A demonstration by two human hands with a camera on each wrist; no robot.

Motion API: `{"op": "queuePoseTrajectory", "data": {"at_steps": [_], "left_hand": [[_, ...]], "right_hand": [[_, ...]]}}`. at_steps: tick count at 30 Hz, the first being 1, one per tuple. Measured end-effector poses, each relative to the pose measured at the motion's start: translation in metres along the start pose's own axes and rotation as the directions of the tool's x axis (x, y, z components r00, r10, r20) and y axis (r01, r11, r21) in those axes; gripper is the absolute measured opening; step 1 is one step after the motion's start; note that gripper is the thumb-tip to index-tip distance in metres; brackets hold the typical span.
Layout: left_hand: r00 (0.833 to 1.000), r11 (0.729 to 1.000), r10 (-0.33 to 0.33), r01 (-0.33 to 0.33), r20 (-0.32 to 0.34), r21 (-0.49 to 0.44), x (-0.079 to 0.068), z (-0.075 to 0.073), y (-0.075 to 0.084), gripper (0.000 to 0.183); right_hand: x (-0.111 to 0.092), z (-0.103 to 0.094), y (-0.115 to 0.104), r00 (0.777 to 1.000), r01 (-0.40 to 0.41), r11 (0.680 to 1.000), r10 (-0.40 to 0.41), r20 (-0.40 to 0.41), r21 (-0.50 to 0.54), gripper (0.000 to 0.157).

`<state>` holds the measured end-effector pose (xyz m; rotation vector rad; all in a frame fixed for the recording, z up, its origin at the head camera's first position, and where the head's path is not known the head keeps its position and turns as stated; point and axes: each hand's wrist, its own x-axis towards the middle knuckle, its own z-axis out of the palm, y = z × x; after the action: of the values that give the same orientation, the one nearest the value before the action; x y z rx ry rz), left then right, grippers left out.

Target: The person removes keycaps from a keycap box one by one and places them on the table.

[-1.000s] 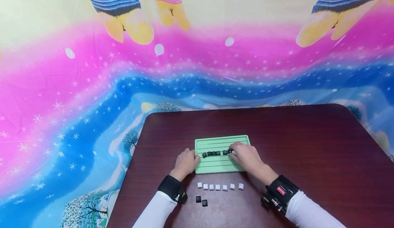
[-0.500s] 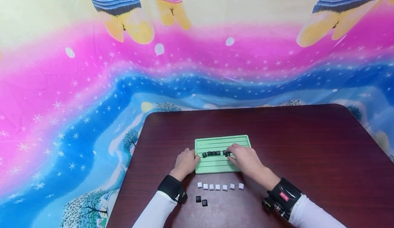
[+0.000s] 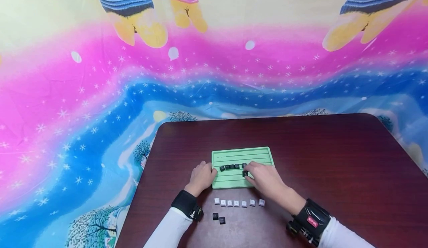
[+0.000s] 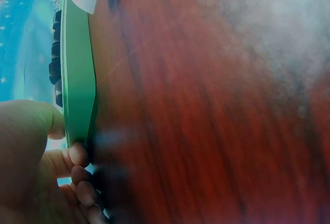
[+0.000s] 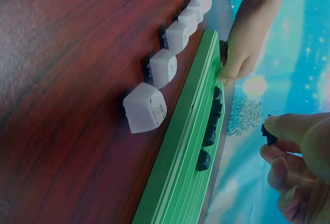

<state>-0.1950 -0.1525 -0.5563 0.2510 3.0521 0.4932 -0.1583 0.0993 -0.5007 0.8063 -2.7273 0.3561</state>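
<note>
A light green ridged board [image 3: 230,183] lies on the table, with several black keycaps [image 3: 232,167] lined up across its middle. At the board's left end, my left hand [image 3: 201,176] grips the edge; in the left wrist view the thumb is on the top side and the fingertips [image 4: 79,153] are at the underside. My right hand [image 3: 266,176] is over the board's right half. Between thumb and forefinger it pinches one black keycap [image 5: 268,133], held a little nearer me than the row. The right fingers partly cover the row's right end in the head view.
In front of the board, several white keycaps [image 3: 236,203] form a row on the dark red-brown table [image 3: 317,151]. Two loose black keycaps [image 3: 215,216] lie nearer me at the left. A patterned cloth [image 3: 234,65] hangs behind the table.
My right hand has drawn a black keycap from the row's right end, moving it left and toward me. The left hand and the other keycaps have stayed put.
</note>
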Motion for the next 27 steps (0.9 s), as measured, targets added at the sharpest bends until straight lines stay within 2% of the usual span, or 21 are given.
{"op": "queuePoseTrajectory", "data": {"at_steps": [17,27], "left_hand": [[1.000,1.000,0.000,0.000,0.010,0.005,0.000,0.000,0.000,0.034],[1.000,1.000,-0.013,0.013,0.018,0.009,0.002,0.002,-0.001,0.034]], "right_hand": [[-0.008,-0.005,-0.016,0.997,0.079,0.997,-0.079,-0.026,0.009,0.017],[-0.010,0.000,-0.022,0.991,0.133,0.991,-0.133,-0.016,0.018,0.019]]}}
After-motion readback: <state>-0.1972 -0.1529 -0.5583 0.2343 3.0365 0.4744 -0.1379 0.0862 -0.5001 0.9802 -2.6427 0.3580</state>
